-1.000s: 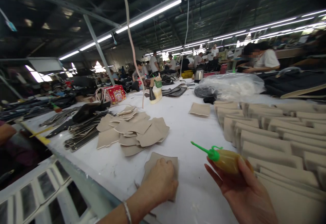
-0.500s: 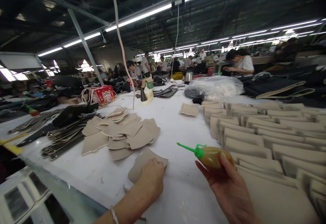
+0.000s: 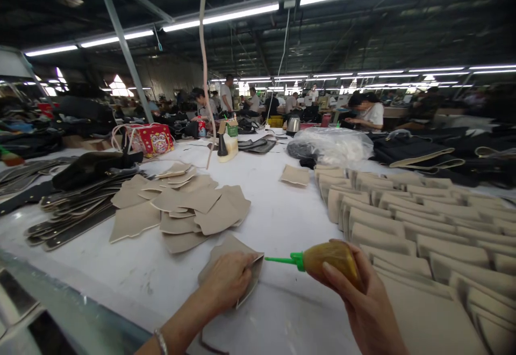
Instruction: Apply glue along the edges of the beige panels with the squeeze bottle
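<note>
In my right hand (image 3: pixel 358 285) is a squeeze bottle (image 3: pixel 328 261) of amber liquid, likely glue, with a long green nozzle. The bottle lies nearly level, and its tip points left at the corner of a beige leather-like piece (image 3: pixel 217 250). Whether the tip touches that corner I cannot tell. My left hand (image 3: pixel 229 279) is closed on this piece, fingers at its right edge, which is lifted off the table. A loose pile of similar beige pieces (image 3: pixel 209 210) lies just beyond my left hand.
Rows of folded beige pieces (image 3: pixel 387 231) cover the right side of the white table (image 3: pixel 266 193). Dark strips (image 3: pixel 76 210) are stacked at left, near a red bag (image 3: pixel 151 140). A white glue container (image 3: pixel 228 148) and a plastic-wrapped bundle (image 3: pixel 330 145) stand farther back. Several people work beyond.
The bottle has levelled out and its nozzle has come to the beige piece's corner. My left fingers have raised that piece's right edge. The view has shifted slightly.
</note>
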`<state>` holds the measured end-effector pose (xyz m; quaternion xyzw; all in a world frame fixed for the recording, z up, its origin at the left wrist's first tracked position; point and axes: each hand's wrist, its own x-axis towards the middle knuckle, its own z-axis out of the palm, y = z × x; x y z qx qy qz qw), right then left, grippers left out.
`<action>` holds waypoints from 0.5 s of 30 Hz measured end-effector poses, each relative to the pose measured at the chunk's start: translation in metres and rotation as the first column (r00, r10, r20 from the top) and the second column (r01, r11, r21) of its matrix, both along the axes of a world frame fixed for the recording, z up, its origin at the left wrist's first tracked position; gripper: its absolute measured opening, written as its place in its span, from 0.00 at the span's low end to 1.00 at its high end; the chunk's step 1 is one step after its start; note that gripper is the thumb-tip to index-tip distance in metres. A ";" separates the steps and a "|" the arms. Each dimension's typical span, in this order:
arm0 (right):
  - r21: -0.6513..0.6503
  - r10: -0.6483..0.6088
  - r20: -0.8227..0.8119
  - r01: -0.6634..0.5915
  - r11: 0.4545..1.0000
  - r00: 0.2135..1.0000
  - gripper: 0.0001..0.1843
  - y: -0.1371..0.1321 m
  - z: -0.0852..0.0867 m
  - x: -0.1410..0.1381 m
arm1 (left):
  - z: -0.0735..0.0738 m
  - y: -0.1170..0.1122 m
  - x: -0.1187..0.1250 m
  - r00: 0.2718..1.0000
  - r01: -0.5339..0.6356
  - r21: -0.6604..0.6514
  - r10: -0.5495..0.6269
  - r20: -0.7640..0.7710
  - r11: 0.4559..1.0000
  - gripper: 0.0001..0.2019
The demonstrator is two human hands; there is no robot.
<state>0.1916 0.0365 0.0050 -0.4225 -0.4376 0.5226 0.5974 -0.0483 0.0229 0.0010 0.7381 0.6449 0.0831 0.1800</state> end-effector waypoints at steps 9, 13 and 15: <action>0.173 -0.095 0.547 -0.001 0.985 0.831 0.31 -0.008 0.005 -0.014 | -0.005 -0.001 -0.004 0.999 0.012 0.040 -0.014 0.048 0.999 0.20; 0.233 -0.140 0.621 -0.011 0.972 0.771 0.28 -0.007 0.007 -0.025 | -0.009 0.000 -0.005 0.996 0.027 0.062 -0.032 0.078 0.998 0.22; 0.260 -0.123 0.662 -0.073 0.963 0.739 0.28 -0.004 0.006 -0.026 | -0.009 0.000 -0.005 0.997 0.022 0.060 -0.026 0.075 0.998 0.22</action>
